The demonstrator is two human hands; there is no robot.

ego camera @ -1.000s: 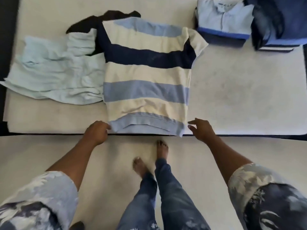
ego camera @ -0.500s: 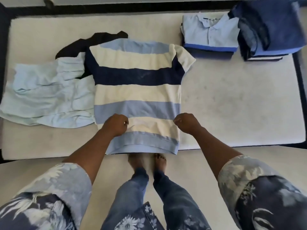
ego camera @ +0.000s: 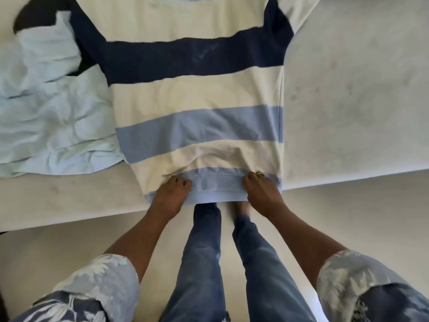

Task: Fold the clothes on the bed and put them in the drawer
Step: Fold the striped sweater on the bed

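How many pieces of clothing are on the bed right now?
3. A striped shirt in the middle, a pale blue garment to its left, a black one peeking out at top left. More may lie out of frame.

Head camera looks steeply down, close over the bed (ego camera: 348,89).

A pale floor (ego camera: 58,247) lies below the bed's (ego camera: 348,89) near edge; legs in blue jeans (ego camera: 202,263) stand on it.
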